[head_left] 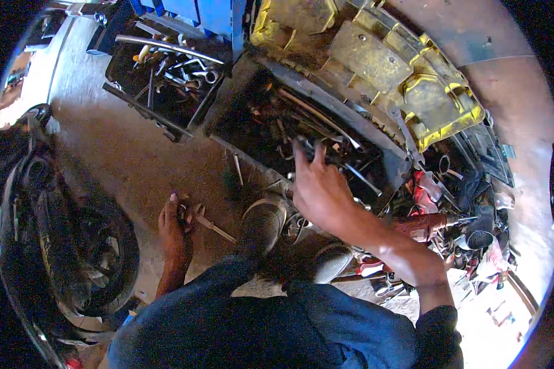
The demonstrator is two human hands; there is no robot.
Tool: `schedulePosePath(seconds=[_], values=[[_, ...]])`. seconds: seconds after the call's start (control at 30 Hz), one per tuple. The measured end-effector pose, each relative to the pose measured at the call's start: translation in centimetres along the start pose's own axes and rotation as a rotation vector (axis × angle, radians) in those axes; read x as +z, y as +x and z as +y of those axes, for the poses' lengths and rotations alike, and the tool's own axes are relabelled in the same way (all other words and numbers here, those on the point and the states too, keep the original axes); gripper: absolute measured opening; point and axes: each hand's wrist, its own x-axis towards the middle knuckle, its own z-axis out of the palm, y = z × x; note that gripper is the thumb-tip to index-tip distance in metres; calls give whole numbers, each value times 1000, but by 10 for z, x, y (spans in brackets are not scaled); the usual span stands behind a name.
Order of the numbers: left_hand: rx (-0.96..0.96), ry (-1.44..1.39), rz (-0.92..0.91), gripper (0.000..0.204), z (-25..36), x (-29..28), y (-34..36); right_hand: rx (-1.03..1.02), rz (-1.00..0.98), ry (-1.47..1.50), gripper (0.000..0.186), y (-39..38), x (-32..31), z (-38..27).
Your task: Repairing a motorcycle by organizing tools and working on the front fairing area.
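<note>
Judging remotely, I expect the caliper-like tool (214, 226) beside the left hand (173, 222) (clamped or not, I can't tell) to be light, stiff, slippery — best held by its wider end; the right hand (323, 189), fingers apart, hovers over the dark toolbox (335, 98).

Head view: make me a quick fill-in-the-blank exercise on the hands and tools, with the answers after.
1. The person's ____ hand is over the open dark toolbox.
2. The large ribbed panel beyond it is mainly black-smudged ____.
3. The power drill has a ____ body.
4. The black wheel is toward the picture's ____ edge.

Missing words: right; yellow; red; left.
</note>
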Motion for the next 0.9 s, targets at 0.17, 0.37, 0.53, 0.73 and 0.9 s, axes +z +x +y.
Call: schedulePosePath(seconds=[0.17, 0.37, 0.53, 0.73, 0.9], values=[[-33, 55, 3, 39, 0, 0, 9, -8, -235, 50, 65, -32, -26, -20], [-70, 37, -12, 40, 2, -1, 6, 98, 211, -106, 52, 5, -32, 25], [-35, 68, -5, 42, -2, 1, 10, 87, 260, -182, 49, 38, 16, 61], [-4, 103, 22, 47, -2, -4, 10, -18, 324, 16, 43, 34, 22, 72], [-14, 38, 78, 44, -2, 6, 8, -4, 193, 217, 40, -5, 9, 27]])
